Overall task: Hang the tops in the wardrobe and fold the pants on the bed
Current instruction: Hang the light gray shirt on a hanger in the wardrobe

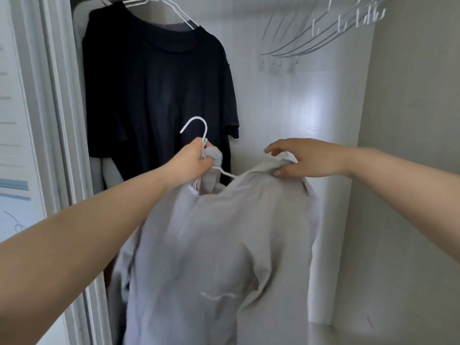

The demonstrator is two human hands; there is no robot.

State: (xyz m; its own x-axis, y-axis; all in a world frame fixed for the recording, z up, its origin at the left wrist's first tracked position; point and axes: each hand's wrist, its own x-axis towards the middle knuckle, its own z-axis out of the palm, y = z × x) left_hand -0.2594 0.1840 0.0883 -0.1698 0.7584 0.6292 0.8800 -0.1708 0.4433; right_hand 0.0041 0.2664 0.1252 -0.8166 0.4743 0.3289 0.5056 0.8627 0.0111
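A light grey top (214, 245) hangs in front of me, partly on a white hanger (199, 125) whose hook points up. My left hand (191, 163) grips the hanger's neck together with a bunch of the grey collar. My right hand (298, 159) pinches the top's right shoulder between thumb and fingers, over the hanger's arm. Behind them a black T-shirt (159, 90) hangs on a white hanger in the wardrobe's left part.
Several bare white hangers (311, 33) hang on the rail at the upper right. The wardrobe's white back wall (298, 108) lies behind; its door frame (52, 120) stands at the left and a side wall (403, 145) at the right.
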